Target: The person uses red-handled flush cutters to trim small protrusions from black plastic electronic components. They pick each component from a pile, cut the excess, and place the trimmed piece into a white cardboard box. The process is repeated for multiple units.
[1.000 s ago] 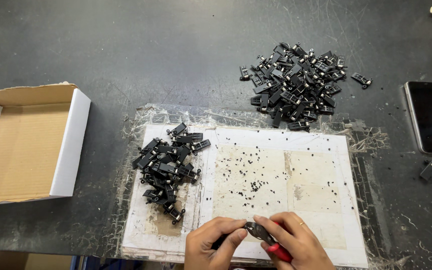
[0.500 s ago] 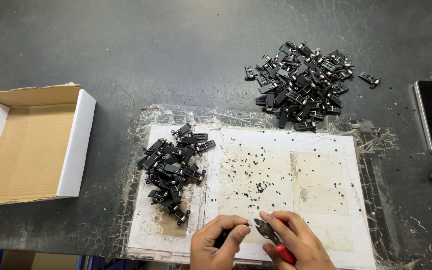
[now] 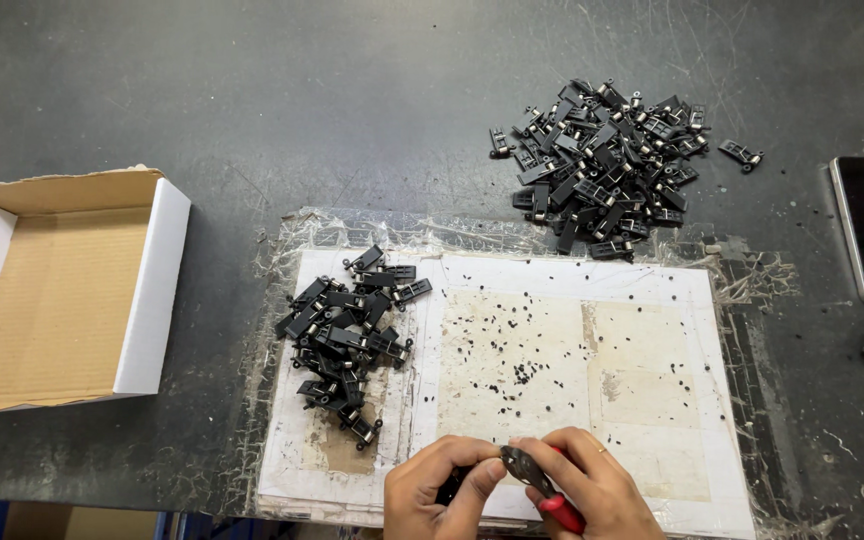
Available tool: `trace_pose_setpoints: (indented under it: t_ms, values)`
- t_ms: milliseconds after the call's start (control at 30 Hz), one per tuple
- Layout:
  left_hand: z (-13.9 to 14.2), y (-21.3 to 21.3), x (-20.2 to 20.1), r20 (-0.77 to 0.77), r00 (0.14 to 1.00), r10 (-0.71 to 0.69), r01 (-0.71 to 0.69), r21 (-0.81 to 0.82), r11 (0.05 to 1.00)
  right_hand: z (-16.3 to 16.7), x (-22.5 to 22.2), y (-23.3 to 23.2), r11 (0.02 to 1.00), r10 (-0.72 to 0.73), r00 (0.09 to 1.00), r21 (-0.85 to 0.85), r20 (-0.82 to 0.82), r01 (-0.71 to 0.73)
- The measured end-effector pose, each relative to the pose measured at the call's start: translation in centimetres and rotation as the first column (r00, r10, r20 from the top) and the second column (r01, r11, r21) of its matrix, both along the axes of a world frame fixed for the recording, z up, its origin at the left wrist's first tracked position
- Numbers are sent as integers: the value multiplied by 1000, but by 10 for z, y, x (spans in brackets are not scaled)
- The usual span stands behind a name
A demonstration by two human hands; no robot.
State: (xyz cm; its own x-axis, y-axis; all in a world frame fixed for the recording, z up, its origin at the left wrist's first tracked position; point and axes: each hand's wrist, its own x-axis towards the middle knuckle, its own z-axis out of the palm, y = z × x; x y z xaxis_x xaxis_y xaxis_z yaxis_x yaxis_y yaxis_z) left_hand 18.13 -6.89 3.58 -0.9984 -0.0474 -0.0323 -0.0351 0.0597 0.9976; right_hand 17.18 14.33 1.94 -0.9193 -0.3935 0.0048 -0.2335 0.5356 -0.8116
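Left hand (image 3: 439,490) pinches a small black plastic part (image 3: 455,487), light and stiff; right hand (image 3: 592,485) clamps red-handled cutters (image 3: 542,482) — best gripped by its flat body, I'd say.

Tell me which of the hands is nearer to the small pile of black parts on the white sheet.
Left. The left hand sits just below and right of the small pile; the right hand is farther right.

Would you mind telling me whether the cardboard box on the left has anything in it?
Empty. The cardboard box lies open at the top, and only its bare brown floor and white walls show inside; no black parts are in it.
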Motion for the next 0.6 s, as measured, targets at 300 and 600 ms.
trace_pose_setpoints:
  t_ms: [300,600]
  values:
    - [-31,8,4,449,889,86,-176,162,971,13,-7,-2,972,-19,976,233,219,-33]
    - [-69,-2,0,598,796,93,-358,342,869,36,-26,7,908,44,963,413,-266,73]
